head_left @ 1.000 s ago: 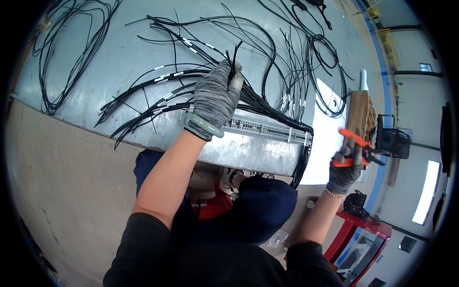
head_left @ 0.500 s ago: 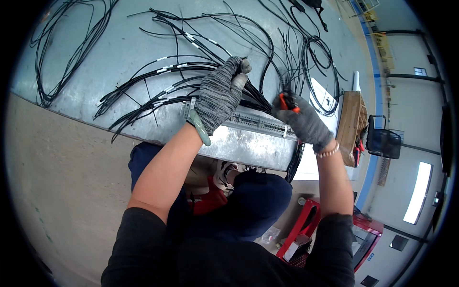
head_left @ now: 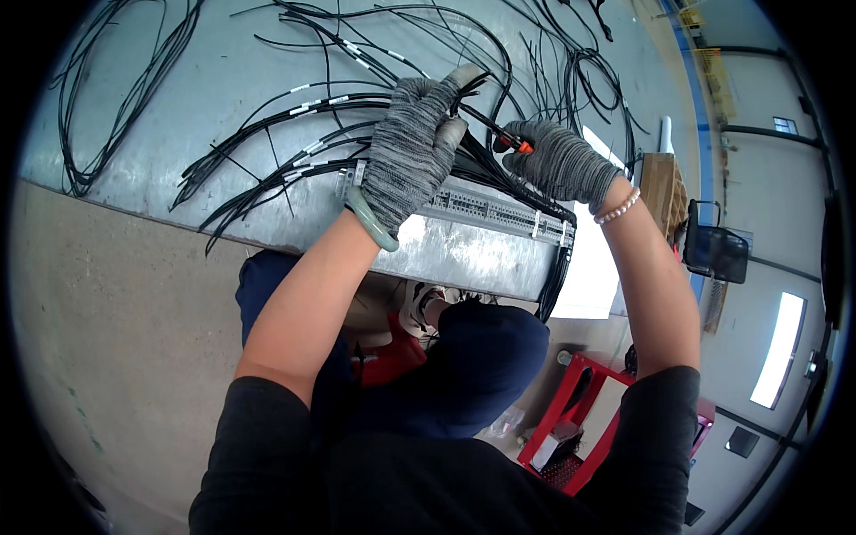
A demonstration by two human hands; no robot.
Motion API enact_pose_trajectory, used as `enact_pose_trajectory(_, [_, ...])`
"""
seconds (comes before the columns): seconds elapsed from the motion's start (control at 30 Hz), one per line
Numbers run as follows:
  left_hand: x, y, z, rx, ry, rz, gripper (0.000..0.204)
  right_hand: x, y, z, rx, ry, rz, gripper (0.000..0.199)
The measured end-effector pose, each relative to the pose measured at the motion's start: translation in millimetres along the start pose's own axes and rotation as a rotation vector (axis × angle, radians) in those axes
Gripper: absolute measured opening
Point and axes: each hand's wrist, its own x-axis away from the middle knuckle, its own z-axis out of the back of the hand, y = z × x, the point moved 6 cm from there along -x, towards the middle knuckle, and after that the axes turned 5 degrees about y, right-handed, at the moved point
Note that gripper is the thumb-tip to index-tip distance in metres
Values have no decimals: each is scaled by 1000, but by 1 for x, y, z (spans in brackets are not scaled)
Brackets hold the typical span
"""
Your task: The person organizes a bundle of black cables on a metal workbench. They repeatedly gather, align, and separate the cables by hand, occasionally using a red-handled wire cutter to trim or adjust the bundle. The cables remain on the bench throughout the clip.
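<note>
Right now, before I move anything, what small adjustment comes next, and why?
Probably tilt the right hand slightly to expose the working end of the orange-and-black tool: it sits near the black cable ends jutting from the left hand, but what it meets is hard to make out.

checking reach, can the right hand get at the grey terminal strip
Probably yes: the right hand is close and much of the grey terminal strip lies uncovered, though black cables run between them and an orange-and-black tool occupies the hand.
</note>
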Motion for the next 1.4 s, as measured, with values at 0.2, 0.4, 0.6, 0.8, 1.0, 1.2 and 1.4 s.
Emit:
enact_pose_trajectory(0.2, [1, 0, 1, 56, -8, 32, 35, 0, 2, -1, -3, -51, 25, 33])
enact_pose_trajectory(0.4, [0, -24, 0, 32, -115, 273, 30, 1, -2, -2, 5, -41, 31, 33])
enact_pose_trajectory(0.6, [6, -42, 1, 842, -221, 934, 60, -9, 17, -9, -46, 23, -19, 34])
enact_pose_trajectory(0.8, [12, -44, 2, 1241, -356, 971, 73, -2, 7, 0, 98, 75, -38, 36])
enact_pose_trajectory(1.0, [15, -36, 10, 678, -216, 698, 41, 1, -11, 3, 247, 138, 63, 38])
enact_pose_trajectory(1.2, [18, -34, 8, 472, -123, 556, 74, 2, -22, 2, 317, 259, 141, 37])
enact_pose_trajectory(1.4, [18, -23, 10, 210, -116, 337, 92, 7, -34, 9, 454, 239, 83, 37])
